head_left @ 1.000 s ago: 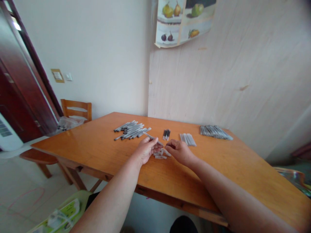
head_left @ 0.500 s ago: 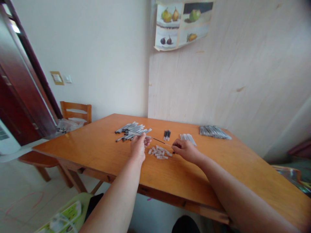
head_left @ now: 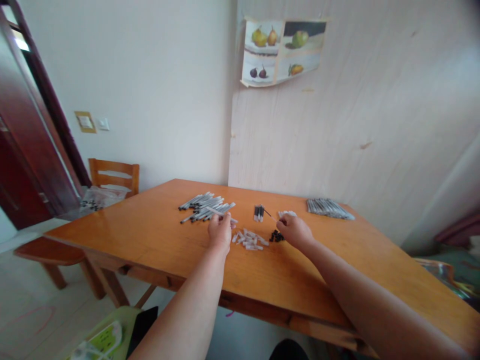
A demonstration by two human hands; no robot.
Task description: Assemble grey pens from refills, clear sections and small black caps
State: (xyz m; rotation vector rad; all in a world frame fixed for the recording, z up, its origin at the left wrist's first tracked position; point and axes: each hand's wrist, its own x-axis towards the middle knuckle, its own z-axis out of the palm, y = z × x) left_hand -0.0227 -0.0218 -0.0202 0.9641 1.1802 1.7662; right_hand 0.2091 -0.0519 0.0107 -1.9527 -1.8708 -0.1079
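Observation:
My left hand (head_left: 220,231) is closed around a whitish pen barrel (head_left: 215,212), held slantwise in front of a pile of pens (head_left: 204,205). Between the fingertips of my right hand (head_left: 294,230) is a thin pen refill (head_left: 268,214), its dark part pointing up and left. The refill and the barrel are apart. Several clear pen caps (head_left: 250,240) lie between my hands. Small black plugs (head_left: 276,236) sit beside my right fingers. Behind the refill's tip is a small row of dark refills (head_left: 258,213). White barrels (head_left: 287,213) are partly hidden behind my right hand.
A flat bundle of pens (head_left: 330,208) lies at the back right of the wooden table (head_left: 180,265). A wooden chair (head_left: 114,172) holds a plastic bag (head_left: 103,197) at the left. Fruit pictures (head_left: 283,52) hang on the wall behind.
My right hand has drawn the refill out of the barrel and away to the right. My left hand has moved left, keeping the barrel. The view has tilted up slightly.

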